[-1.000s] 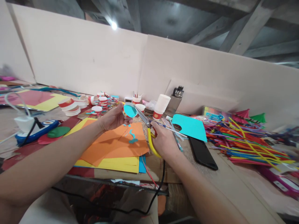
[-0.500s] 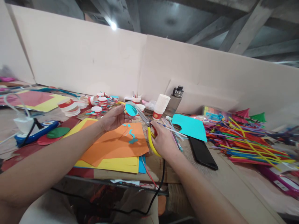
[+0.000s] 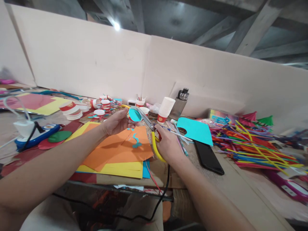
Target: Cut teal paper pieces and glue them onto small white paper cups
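My left hand (image 3: 116, 122) grips a short cut paper cup whose mouth carries a turquoise paper disc (image 3: 134, 115). The thumb lies behind it and fingers curl underneath. My right hand (image 3: 168, 146) is closed round the yellow handles of a pair of scissors (image 3: 156, 149). Their blades point up and left, and their tips lie against the disc's edge. Whether the blades are apart at the tip is hard to make out. Below the hands, small turquoise paper scraps (image 3: 136, 141) lie on an orange sheet (image 3: 115, 149) over yellow sheets (image 3: 120, 169).
Several decorated cut cups (image 3: 105, 104) stand at the back left. Stacked paper cups (image 3: 166, 109) and a grey bottle (image 3: 179, 104) are behind my right hand. A turquoise sheet (image 3: 197, 130) overlaps a black phone (image 3: 209, 157). Colourful pipe cleaners (image 3: 260, 150) pile up rightward. A cable (image 3: 166, 183) hangs over the table edge.
The cup with the disc has tilted slightly and shifted a little in my left hand's grip. Both hands stay in nearly the same place, and the scissors remain at the disc.
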Demonstrator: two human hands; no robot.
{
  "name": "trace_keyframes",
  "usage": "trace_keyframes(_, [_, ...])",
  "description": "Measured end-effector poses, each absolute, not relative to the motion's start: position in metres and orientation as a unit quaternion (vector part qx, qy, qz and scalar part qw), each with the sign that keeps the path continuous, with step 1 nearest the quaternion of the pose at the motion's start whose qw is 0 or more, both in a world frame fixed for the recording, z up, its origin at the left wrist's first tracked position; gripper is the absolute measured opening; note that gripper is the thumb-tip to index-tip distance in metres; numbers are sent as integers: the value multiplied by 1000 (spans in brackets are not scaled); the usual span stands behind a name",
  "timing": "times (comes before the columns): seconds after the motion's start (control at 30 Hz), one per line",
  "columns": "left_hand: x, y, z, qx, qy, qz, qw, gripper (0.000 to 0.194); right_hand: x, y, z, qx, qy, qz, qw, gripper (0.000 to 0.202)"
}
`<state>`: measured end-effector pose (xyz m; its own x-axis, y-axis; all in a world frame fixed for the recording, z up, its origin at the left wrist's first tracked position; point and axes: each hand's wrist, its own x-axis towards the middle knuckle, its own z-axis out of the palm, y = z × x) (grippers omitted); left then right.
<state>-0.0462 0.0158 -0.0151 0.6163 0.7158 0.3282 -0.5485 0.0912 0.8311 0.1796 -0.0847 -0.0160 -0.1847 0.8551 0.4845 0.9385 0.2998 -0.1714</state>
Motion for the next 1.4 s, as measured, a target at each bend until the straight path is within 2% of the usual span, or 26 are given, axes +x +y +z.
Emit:
trace_keyframes(0.77, [-45,14,-13,502,96,445,735,36,172,-92,-7,-613,-755,-94,216,41])
trace_keyframes(1.4, [-43,12,-15,530,79,448,716,43,176,-90,-8,-593,-760,-48,262,40])
